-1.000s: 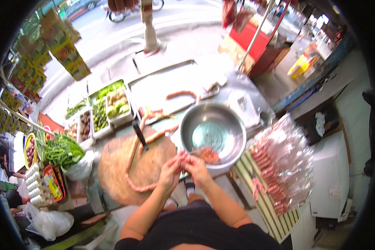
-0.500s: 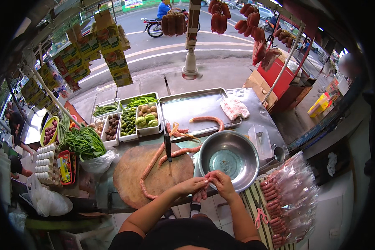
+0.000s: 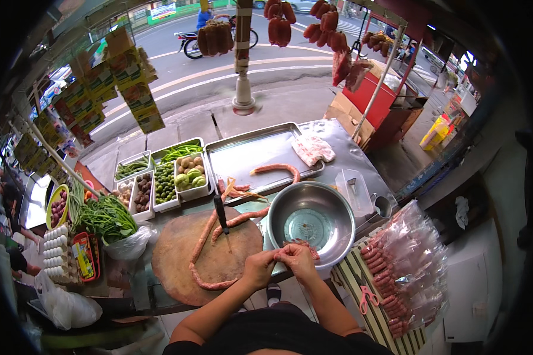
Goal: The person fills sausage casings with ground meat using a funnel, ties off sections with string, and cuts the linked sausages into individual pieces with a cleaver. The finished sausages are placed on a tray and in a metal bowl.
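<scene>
My left hand (image 3: 259,267) and my right hand (image 3: 297,262) meet in front of the steel bowl (image 3: 336,207), fingertips pinched together. What lies between the fingertips is too small to make out. A reddish piece of sausage (image 3: 310,251) shows just beyond my right hand, at the bowl's near rim; whether that hand grips it is hidden. On the round wooden chopping board (image 3: 170,251) a long raw sausage (image 3: 198,251) curves around a black-handled knife (image 3: 220,213). Another length of sausage (image 3: 290,170) bends over the near edge of the metal tray (image 3: 243,145).
Pale fatty meat (image 3: 312,149) lies at the tray's right end. Vegetable bins (image 3: 163,183), leafy greens (image 3: 109,219) and egg trays (image 3: 56,251) stand left. Bagged sausages (image 3: 391,284) and pink scissors (image 3: 368,300) rest on a slatted surface at right. Sausage bunches (image 3: 280,29) hang overhead.
My view has swung slightly right, so the scene sits further left. My hands have turned and drawn closer together; the sausage piece now shows beyond my right hand instead of below the hands.
</scene>
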